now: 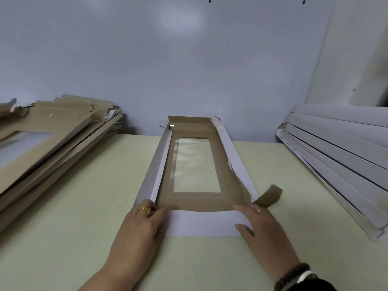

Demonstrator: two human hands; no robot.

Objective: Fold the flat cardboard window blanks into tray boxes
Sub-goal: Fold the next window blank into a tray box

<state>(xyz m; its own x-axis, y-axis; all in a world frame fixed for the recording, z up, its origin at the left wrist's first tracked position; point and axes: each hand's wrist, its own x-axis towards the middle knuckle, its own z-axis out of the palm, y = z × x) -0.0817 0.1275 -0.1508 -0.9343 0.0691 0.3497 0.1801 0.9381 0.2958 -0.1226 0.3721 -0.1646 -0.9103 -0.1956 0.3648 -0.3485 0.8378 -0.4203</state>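
A long cardboard window blank [210, 201], brown inside and white outside, lies lengthwise on the table with its clear film window [196, 164] in the middle. Its far end wall and both long side walls stand raised. The near white end flap [201, 223] lies flat toward me. My left hand [142, 225] holds the near left corner, fingers curled over the side wall's end. My right hand [262, 223] holds the near right corner, thumb on the white flap. A brown corner tab [270, 196] sticks out beyond my right fingers.
A pile of flat brown blanks [48, 143] lies at the left. A stack of folded white trays [340, 156] leans at the right. The pale green table [73, 227] meets a blue-grey wall [168, 70] just behind the blank.
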